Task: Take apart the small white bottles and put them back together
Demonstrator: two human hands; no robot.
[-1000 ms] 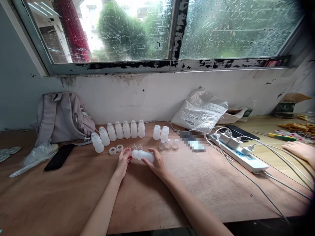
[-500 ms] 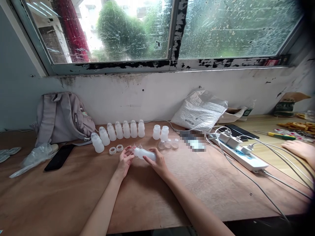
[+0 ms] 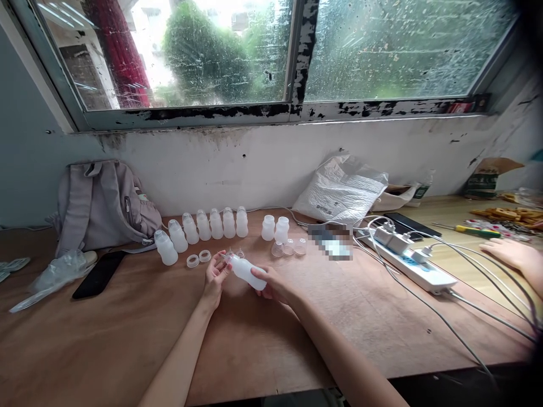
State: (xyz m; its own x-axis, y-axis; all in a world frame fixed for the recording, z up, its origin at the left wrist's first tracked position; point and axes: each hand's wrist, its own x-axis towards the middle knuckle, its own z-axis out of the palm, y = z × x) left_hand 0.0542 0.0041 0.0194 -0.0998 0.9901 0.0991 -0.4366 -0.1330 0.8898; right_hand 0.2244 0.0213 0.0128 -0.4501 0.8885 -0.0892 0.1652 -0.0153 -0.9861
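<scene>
My right hand (image 3: 271, 284) grips a small white plastic bottle (image 3: 247, 271) tilted on its side above the wooden table (image 3: 127, 328), its neck pointing left. The fingers of my left hand (image 3: 215, 274) pinch at that neck, on a small clear piece that I cannot make out. A curved row of several capped white bottles (image 3: 203, 229) stands behind my hands. Two uncapped bottles (image 3: 274, 228) stand to the right of the row. Two white rings (image 3: 198, 258) lie left of my left hand, and clear caps (image 3: 289, 247) lie right of the bottle.
A grey backpack (image 3: 102, 203), a black phone (image 3: 98, 274) and a crumpled clear bag (image 3: 55, 271) lie at the left. At the right are a white plastic bag (image 3: 341, 189), a power strip (image 3: 407, 263) with cables, and another person's hand (image 3: 509, 254).
My right hand has drawn the bottle slightly nearer and tilted its base down to the right. My left hand has stayed at the bottle's neck. The view has shifted slightly.
</scene>
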